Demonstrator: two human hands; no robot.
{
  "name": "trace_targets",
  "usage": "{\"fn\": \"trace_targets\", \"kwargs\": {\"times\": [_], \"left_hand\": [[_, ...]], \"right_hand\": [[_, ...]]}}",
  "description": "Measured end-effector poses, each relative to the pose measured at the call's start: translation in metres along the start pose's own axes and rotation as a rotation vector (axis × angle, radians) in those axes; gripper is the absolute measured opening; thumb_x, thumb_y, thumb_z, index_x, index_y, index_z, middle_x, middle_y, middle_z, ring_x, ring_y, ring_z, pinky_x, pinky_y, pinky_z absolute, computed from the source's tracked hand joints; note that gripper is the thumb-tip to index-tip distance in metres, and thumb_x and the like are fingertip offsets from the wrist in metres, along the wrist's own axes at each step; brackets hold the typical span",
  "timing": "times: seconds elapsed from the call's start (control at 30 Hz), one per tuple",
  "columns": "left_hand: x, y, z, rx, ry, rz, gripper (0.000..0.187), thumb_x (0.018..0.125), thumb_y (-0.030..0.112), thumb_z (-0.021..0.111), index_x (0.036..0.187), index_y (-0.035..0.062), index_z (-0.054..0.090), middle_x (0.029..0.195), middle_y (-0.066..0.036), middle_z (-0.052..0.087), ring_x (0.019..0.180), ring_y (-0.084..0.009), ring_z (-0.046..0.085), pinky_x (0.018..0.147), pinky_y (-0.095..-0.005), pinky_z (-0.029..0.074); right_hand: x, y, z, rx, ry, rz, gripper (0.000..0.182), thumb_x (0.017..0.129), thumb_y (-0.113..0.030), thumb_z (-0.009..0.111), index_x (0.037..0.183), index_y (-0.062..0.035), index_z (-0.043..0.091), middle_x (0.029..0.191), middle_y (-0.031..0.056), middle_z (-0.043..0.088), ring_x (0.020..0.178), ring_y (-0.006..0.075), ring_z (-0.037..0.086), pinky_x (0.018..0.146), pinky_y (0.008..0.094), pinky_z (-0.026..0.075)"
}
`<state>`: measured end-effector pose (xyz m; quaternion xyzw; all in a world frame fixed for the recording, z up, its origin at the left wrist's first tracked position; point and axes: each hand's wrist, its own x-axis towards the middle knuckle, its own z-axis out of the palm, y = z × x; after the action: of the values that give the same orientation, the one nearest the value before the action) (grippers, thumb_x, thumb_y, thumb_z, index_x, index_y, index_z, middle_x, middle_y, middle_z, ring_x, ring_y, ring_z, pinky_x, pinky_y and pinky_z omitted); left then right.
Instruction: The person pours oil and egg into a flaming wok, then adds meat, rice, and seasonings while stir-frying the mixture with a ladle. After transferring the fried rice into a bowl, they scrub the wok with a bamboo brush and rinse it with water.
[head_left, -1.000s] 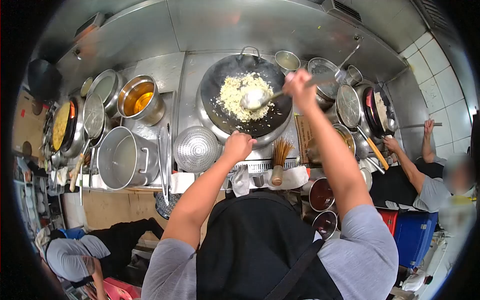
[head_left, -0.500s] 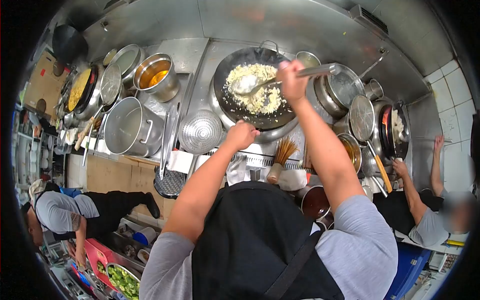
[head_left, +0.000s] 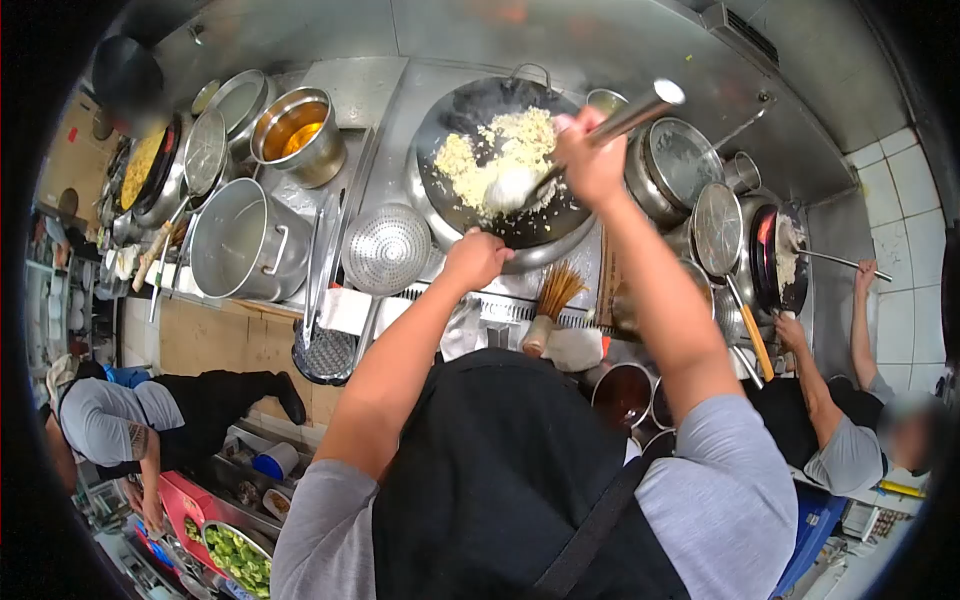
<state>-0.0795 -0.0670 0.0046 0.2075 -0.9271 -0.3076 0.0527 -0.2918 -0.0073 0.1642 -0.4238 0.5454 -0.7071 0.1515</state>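
A dark wok (head_left: 545,226) sits on the burner ahead of me, holding what looks like pale fried rice with yellow bits (head_left: 522,135). My left hand (head_left: 478,262) is closed at the wok's near edge; the fingers partly hide what they grip. Above the wok's right side, my right hand (head_left: 592,165) is wrapped round the long metal handle of a ladle (head_left: 640,112). The ladle's bowl is down in the rice near the middle, and its handle slants up to the right.
Left of the wok are a perforated strainer (head_left: 386,250), a large pot (head_left: 232,240) and a pot of amber liquid (head_left: 325,160). A bamboo brush (head_left: 550,305) stands in front. Lidded pots (head_left: 685,165) are at right. Co-workers (head_left: 845,440) stand on both sides.
The ladle's bowl has shifted right and its handle now tilts up more steeply. The rice has spread apart, with dark wok showing in the middle. My view has shifted slightly.
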Motion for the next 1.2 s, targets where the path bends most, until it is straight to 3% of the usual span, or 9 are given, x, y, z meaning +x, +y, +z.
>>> {"fn": "trace_targets", "kwargs": {"times": [0.13,0.27,0.3,0.37,0.5,0.7,0.83,1.07,1.2], "left_hand": [[-0.003,-0.001,0.0,-0.004,-0.032,-0.023,0.037,0.101,0.039,0.064,0.093,0.0058,0.079,0.097,-0.019,0.076,0.106,-0.0407,0.067,0.092,-0.0536,0.055],[-0.001,0.004,-0.008,0.0,-0.06,-0.042,0.035,0.1,0.038,0.065,0.093,0.0068,0.08,0.098,-0.019,0.076,0.104,-0.0406,0.068,0.091,-0.0534,0.055],[0.0,0.008,-0.012,0.022,-0.057,-0.036,0.034,0.1,0.037,0.066,0.094,0.0068,0.08,0.099,-0.019,0.076,0.102,-0.0411,0.069,0.09,-0.0534,0.055],[-0.001,0.014,-0.015,0.035,-0.044,-0.046,0.033,0.099,0.036,0.066,0.093,0.0074,0.08,0.098,-0.019,0.076,0.101,-0.0408,0.069,0.09,-0.0536,0.056],[-0.001,0.012,-0.001,0.102,-0.009,-0.045,0.03,0.098,0.034,0.066,0.092,0.0087,0.082,0.094,-0.019,0.077,0.101,-0.0398,0.07,0.089,-0.0538,0.056],[-0.006,0.014,-0.004,0.094,-0.037,-0.053,0.035,0.101,0.036,0.063,0.091,0.0083,0.081,0.095,-0.017,0.077,0.101,-0.0385,0.07,0.09,-0.0533,0.055],[-0.002,0.016,-0.005,0.104,-0.018,-0.052,0.037,0.102,0.037,0.063,0.089,0.008,0.081,0.094,-0.017,0.077,0.102,-0.0388,0.07,0.09,-0.0534,0.055],[0.002,0.008,0.004,0.087,0.019,-0.023,0.037,0.101,0.037,0.063,0.089,0.0064,0.08,0.094,-0.017,0.077,0.1,-0.0397,0.069,0.086,-0.0546,0.056],[-0.002,0.01,0.0,0.08,0.036,-0.005,0.036,0.1,0.037,0.065,0.09,0.006,0.08,0.094,-0.018,0.076,0.099,-0.0401,0.069,0.086,-0.0546,0.056]], "right_hand": [[0.074,0.01,-0.087,0.141,0.478,-0.057,0.041,0.102,-0.016,0.071,0.071,-0.0156,0.043,0.06,-0.0038,0.044,0.049,0.0101,0.039,0.049,0.0301,0.037],[0.035,0.036,-0.03,-0.012,0.562,-0.175,0.035,0.104,-0.017,0.067,0.074,-0.0129,0.049,0.063,0.0002,0.055,0.054,0.0109,0.052,0.05,0.0317,0.043],[0.028,0.068,-0.03,-0.568,0.376,-0.637,0.034,0.104,-0.015,0.066,0.075,-0.0118,0.048,0.064,0.0007,0.057,0.054,0.0103,0.053,0.049,0.0315,0.043],[0.029,0.046,0.019,0.13,0.203,-0.165,0.039,0.104,-0.008,0.065,0.076,-0.0111,0.039,0.061,-0.0008,0.047,0.052,0.0087,0.044,0.047,0.0287,0.036],[-0.005,-0.034,0.059,0.343,-0.002,-0.214,0.036,0.104,0.0,0.061,0.079,-0.0106,0.036,0.063,-0.0018,0.044,0.049,0.0084,0.036,0.045,0.0307,0.033],[0.084,0.037,-0.063,0.353,0.821,-0.044,0.037,0.103,-0.014,0.068,0.075,-0.017,0.044,0.064,-0.0023,0.049,0.052,0.0104,0.046,0.047,0.0301,0.04],[0.039,0.073,-0.007,0.162,0.699,-0.28,0.036,0.101,-0.01,0.069,0.074,-0.0143,0.045,0.061,-0.0038,0.049,0.051,0.007,0.044,0.046,0.0281,0.037],[-0.007,-0.023,0.022,-0.094,0.015,-0.09,0.041,0.1,-0.009,0.072,0.074,-0.0131,0.04,0.06,-0.0033,0.046,0.052,0.0067,0.044,0.046,0.028,0.034],[0.049,0.025,-0.095,0.039,0.389,-0.011,0.036,0.104,-0.017,0.068,0.075,-0.0134,0.046,0.066,0.0004,0.054,0.056,0.0118,0.051,0.053,0.0331,0.045]]}}
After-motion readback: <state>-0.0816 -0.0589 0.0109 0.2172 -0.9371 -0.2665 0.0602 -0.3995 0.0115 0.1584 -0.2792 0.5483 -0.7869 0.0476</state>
